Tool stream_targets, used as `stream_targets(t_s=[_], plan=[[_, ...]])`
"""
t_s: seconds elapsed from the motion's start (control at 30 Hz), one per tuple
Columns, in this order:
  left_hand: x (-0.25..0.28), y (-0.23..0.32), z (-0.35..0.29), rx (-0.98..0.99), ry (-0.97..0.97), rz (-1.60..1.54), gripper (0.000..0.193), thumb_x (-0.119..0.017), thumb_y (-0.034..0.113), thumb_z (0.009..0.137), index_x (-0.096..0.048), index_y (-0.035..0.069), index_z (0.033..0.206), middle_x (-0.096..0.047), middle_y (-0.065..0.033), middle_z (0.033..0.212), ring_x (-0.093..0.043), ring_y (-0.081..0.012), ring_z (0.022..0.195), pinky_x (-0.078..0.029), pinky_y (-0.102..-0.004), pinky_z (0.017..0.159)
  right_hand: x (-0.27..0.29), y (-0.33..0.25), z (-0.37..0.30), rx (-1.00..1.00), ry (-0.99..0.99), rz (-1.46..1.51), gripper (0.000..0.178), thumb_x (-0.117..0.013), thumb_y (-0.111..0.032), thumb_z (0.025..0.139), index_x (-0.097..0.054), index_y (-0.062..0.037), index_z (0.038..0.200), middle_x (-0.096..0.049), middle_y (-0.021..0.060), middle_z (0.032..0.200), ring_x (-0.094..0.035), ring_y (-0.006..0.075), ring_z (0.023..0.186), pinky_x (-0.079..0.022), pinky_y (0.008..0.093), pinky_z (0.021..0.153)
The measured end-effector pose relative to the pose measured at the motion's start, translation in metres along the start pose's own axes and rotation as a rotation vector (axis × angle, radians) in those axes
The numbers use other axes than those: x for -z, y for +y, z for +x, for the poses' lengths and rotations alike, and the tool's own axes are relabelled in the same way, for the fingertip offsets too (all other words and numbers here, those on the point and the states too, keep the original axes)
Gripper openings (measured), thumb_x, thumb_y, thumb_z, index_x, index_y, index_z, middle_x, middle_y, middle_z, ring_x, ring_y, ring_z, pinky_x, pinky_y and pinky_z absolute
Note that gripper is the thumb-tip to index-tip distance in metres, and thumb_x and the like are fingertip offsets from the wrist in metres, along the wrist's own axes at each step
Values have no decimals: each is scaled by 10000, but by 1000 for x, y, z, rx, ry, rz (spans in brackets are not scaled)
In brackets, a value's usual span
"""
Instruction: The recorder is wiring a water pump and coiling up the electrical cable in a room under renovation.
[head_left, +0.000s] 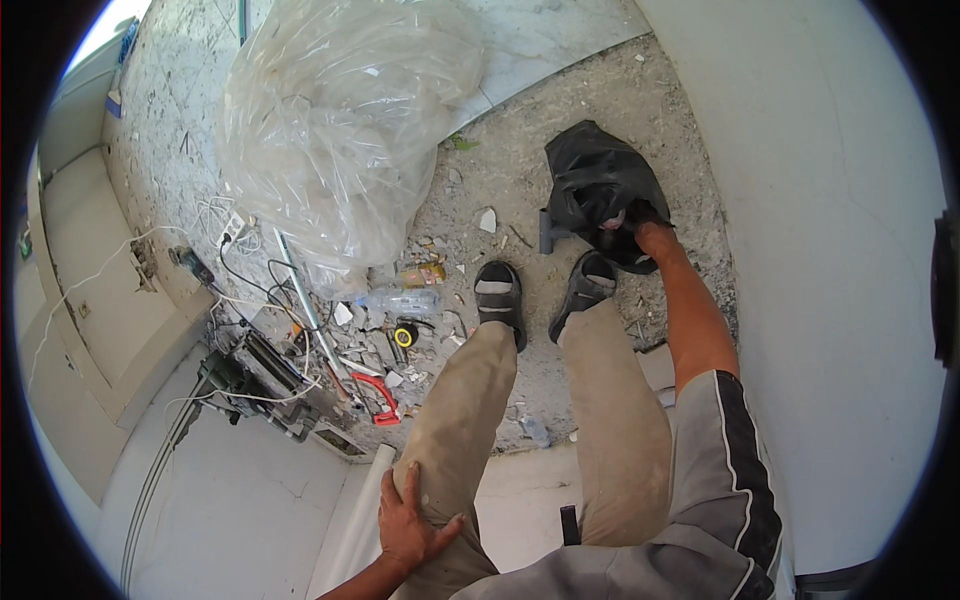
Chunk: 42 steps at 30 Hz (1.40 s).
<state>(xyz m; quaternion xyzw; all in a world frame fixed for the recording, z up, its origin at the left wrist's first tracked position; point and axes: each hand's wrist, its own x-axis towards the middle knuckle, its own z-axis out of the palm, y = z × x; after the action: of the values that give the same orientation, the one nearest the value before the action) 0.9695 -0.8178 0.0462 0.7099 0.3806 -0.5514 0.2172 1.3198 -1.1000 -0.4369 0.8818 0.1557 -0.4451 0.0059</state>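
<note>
Here, the spread left hand (406, 526) is resting on trousers (458, 405), while the right hand (651, 234), grip hidden, is reaching into the upper-right black bag (600, 175).

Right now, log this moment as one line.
Left hand: on left trouser leg | right hand: partly inside black bag, fingers unclear | nearby: grey pipe, clear plastic sheeting

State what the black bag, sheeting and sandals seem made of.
Bag: likely thin plastic, faintly glossy, with crinkled folds. Sheeting: probably clear plastic film, shiny, with bright highlights. Sandals: matte dark grey, perhaps rubber or foam, from the thick-looking straps; fabric is possible.
</note>
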Motion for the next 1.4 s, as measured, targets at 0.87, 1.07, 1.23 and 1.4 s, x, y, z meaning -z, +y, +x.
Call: stream_targets(t_s=[0.87,1.07,1.23,1.4], plan=[[1,9,-27,-89,29,-23,1086,-770,548,732,-206,161,1575,-282,-321,1485,-492,-481,1233,-433,-506,1033,260,-107,-343,173,783,903,235,-745,-66,805,-665,2,1016,-665,45,836,-617,143,737,-521,287,720],[-18,-20,-41,-375,4,-223,803,-723,498,805,-452,98,1447,-445,-282,1423,-548,-458,1189,-464,-522,990,327,-177,-360,257,187,1482,231,-664,-143,918,-587,-20,1098,-622,78,777,-605,185,652,-543,352,683],[-14,-104,-93,-285,225,-636,655,-687,464,849,-564,52,1343,-595,-237,1305,-564,-394,1213,-466,-468,1013,338,-224,-456,328,-98,943,153,-623,-153,950,-558,-20,990,-552,41,705,-539,150,530,-488,330,499],[-155,-193,-146,98,498,-875,620,-685,437,856,-592,13,1299,-634,-240,1263,-595,-398,1185,-470,-456,1015,287,-146,-484,55,-374,342,156,-648,-161,925,-619,-18,868,-488,27,603,-498,171,476,-423,346,456]])
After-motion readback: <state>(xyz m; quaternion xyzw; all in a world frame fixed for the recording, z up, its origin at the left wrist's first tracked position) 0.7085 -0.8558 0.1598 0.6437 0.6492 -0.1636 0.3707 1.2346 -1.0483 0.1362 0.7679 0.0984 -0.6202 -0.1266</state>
